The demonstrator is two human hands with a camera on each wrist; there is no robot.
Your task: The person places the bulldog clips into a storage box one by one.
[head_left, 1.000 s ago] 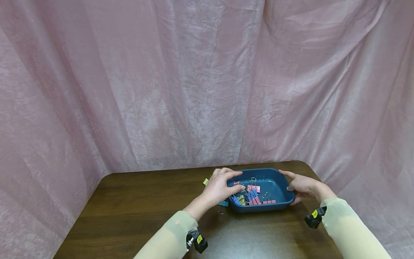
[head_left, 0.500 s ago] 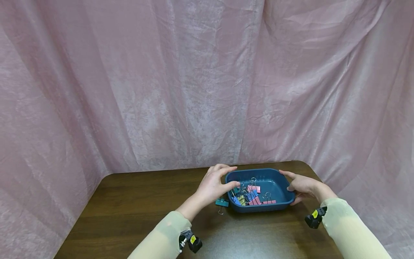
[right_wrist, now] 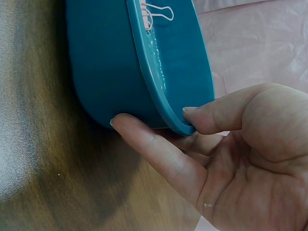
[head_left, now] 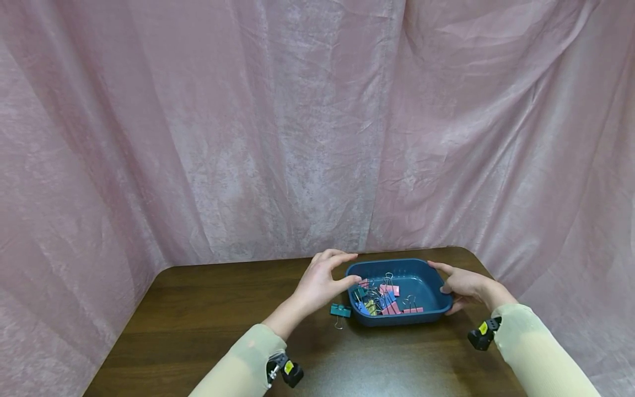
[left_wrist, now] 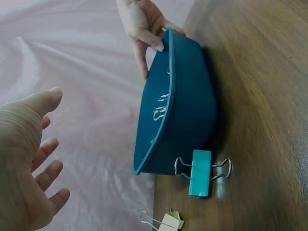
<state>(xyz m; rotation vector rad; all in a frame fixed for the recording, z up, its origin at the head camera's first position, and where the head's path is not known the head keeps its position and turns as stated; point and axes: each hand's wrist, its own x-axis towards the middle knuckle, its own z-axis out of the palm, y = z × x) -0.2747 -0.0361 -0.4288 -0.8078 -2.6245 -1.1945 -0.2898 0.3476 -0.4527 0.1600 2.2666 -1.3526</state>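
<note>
My left hand (head_left: 315, 284) hovers just off the left rim of a dark teal tray (head_left: 421, 291), thumb and fingers spread, holding nothing. Several binder clips lie heaped in the tray's left half, among them a pink binder clip (head_left: 390, 289) and a blue one. The tray's right end is gripped by my right hand (head_left: 466, 284); in the right wrist view its thumb (right_wrist: 202, 119) lies inside the rim and its fingers outside. On the table against the tray's left side is a teal binder clip (left_wrist: 200, 173). A pale yellow binder clip (left_wrist: 169, 222) lies farther off, hidden in the head view.
The brown wooden table (head_left: 213, 320) extends to the left and in front of the tray. A pink curtain (head_left: 297, 138) hangs behind the table's far edge and along both sides.
My left hand has drawn back leftward from over the tray, uncovering clips inside it and the teal binder clip on the table. The right hand and the tray stay still.
</note>
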